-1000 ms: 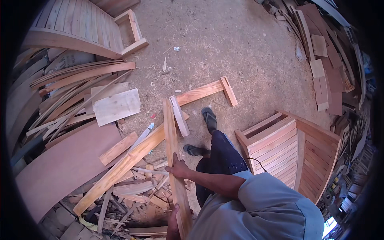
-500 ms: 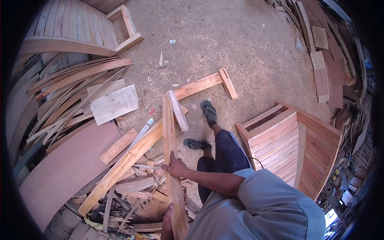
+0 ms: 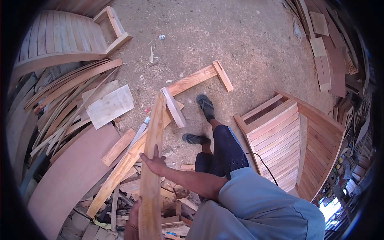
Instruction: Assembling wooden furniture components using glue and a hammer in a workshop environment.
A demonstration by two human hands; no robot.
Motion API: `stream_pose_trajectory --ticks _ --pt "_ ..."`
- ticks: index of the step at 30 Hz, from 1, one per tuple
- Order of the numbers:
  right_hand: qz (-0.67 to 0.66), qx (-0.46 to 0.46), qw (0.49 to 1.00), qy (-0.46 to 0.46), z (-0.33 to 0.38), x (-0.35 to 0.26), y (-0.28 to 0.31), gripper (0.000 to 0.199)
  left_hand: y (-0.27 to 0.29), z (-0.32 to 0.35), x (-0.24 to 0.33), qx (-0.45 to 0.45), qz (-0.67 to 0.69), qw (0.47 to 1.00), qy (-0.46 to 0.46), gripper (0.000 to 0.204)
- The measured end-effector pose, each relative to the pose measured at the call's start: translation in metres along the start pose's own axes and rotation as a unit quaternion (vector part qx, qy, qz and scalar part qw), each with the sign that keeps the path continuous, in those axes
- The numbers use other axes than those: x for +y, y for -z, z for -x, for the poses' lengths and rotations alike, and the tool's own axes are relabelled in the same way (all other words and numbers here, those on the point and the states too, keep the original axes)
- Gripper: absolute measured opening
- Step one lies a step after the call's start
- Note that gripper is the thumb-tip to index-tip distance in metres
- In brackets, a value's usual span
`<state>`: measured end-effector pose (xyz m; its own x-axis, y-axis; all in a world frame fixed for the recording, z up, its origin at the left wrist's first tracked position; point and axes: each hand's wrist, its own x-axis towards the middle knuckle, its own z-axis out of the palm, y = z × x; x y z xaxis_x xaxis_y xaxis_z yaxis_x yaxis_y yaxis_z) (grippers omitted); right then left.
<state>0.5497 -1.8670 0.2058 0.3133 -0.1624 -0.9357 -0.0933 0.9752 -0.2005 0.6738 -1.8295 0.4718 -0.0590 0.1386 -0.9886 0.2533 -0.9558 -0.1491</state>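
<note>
I hold a long wooden board [image 3: 150, 192] that slants away from me, with a short wooden crosspiece [image 3: 173, 108] at its far end. My right hand [image 3: 154, 163] is on the board's middle, a finger and the thumb spread over its upper face; the rest of the grip is partly hidden. Nearer to me, my left hand [image 3: 133, 222] grips the board's left edge, cut off by the lower border. Under the board, a second long plank [image 3: 116, 176] lies aslant. Past the crosspiece, another plank [image 3: 194, 80] on the ground ends in a short crosspiece [image 3: 223, 76].
Scrap wood [image 3: 176, 196] is heaped below the board. On the left are a curved brown panel [image 3: 72, 172], a pale flat piece [image 3: 111, 106] and stacked strips [image 3: 76, 82]. Slatted wooden furniture stands at upper left [image 3: 64, 34] and right [image 3: 276, 140]. Sheets [image 3: 320, 48] lie at far right.
The near end of the held board has swung left with both my hands, and more of its face shows. My right hand's finger and thumb are spread wider.
</note>
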Motion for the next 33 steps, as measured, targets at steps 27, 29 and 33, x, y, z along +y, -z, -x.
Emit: stream_pose_trajectory --ticks 27,29,33 --pt "-0.115 0.002 0.985 -0.130 -0.003 -0.143 -0.002 0.131 -0.127 0.046 0.165 0.357 -0.812 0.458 -0.058 0.066" --pt "-0.117 0.001 0.985 -0.124 -0.002 -0.147 -0.002 0.132 -0.114 0.046 0.167 0.358 -0.810 0.455 -0.097 0.062" --pt "-0.129 0.018 0.985 -0.112 -0.015 -0.149 -0.007 0.136 -0.113 0.050 0.180 0.343 -0.827 0.427 -0.129 0.056"
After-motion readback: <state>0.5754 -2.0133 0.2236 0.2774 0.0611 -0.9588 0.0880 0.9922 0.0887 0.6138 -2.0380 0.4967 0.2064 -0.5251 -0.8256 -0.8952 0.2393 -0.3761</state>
